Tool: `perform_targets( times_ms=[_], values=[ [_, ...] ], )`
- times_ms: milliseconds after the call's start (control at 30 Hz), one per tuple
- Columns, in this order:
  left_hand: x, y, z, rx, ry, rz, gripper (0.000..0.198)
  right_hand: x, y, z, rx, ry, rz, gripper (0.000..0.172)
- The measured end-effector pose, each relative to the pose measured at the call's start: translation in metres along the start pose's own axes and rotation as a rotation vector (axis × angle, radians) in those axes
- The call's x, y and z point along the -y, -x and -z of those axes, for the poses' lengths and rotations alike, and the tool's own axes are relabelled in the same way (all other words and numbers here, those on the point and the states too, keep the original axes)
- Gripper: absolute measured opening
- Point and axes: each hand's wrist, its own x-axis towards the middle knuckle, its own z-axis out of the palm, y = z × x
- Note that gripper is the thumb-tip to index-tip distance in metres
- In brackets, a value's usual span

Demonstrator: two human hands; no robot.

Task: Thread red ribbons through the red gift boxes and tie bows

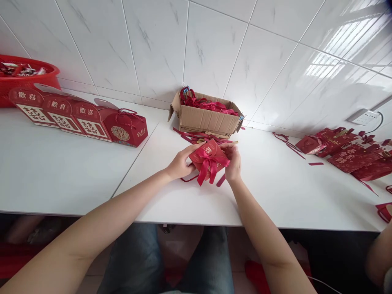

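Note:
Both my hands hold a small red gift box above the white table. A shiny red ribbon bow is tied across its front, with two tails hanging down. My left hand grips the box's left side, thumb tucked near its lower edge. Around the right side curls my right hand, close to the bow's right loop. A twisted red cord shows below the box on the left. Just behind my hands, loose red ribbon strips lie in front of a cardboard box.
The cardboard box of red ribbons stands against the tiled wall. On the left are a row of red gift boxes and a red basket. Red gift bags stand at right, near a power strip. Another person's arm shows at far right.

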Motion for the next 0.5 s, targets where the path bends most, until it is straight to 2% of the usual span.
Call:
perform_targets(
  times_ms=[100, 267, 500],
  values=[
    [-0.0023, -0.0004, 0.0016, 0.001, -0.005, 0.039, 0.064, 0.0002, -0.0004, 0.0009, 0.048, 0.033, -0.009, 0.048],
    [-0.0037, -0.0012, 0.0051, -0.018, 0.018, 0.143, 0.068, 0.0001, 0.0, 0.0019, 0.152, 0.055, 0.037, 0.045],
    [-0.0042, -0.0006, 0.0061, -0.062, 0.089, 0.18, 0.068, 0.0033, 0.0026, 0.0034, 0.248, 0.113, 0.131, 0.047]
  ],
)
